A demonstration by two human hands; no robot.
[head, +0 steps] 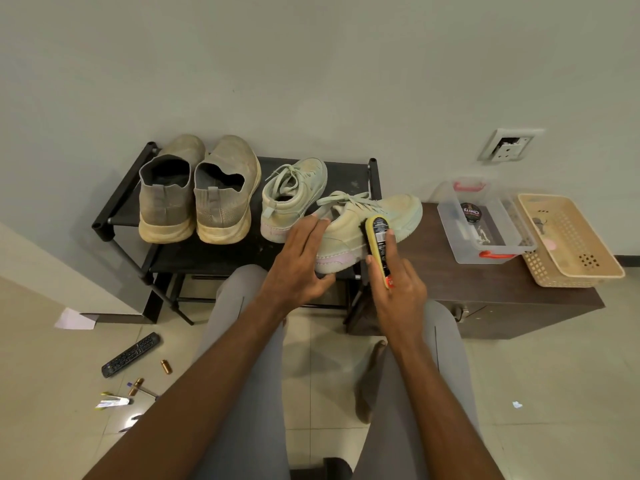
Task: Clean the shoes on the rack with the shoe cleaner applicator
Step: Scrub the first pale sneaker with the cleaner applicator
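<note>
The right hand (398,289) had its grip clamped on the shoe cleaner applicator (379,249), thumb on one edge and fingers curled over the back, with the forefinger laid along it. The applicator's dark underside was pressed against the side of a pale green lace-up sneaker (367,226), just ahead of that grip. To the left of the grip, the left hand (298,265) steadied the same sneaker at its heel, fingers spread and fairly straight over the collar and the thumb under the sole, so its grip was apart rather than curled tight. The sneaker was tilted, toe pointing beyond and to the right of the grip, at the right end of the black shoe rack (117,206).

Beyond the left hand, its partner sneaker (294,195) stood on the rack's top shelf, and farther left stood a pair of grey knit slip-ons (197,199), which looked soiled on their uppers and yellowed soles. Judging by that, the job seemed to be at an early stage: one sneaker was being worked on, and three shoes looked untouched.

Right of the grip, on the low brown table (450,282), stood a clear plastic box (485,244) holding a round polish tin (470,212), with a beige basket (571,244) beside it.
</note>
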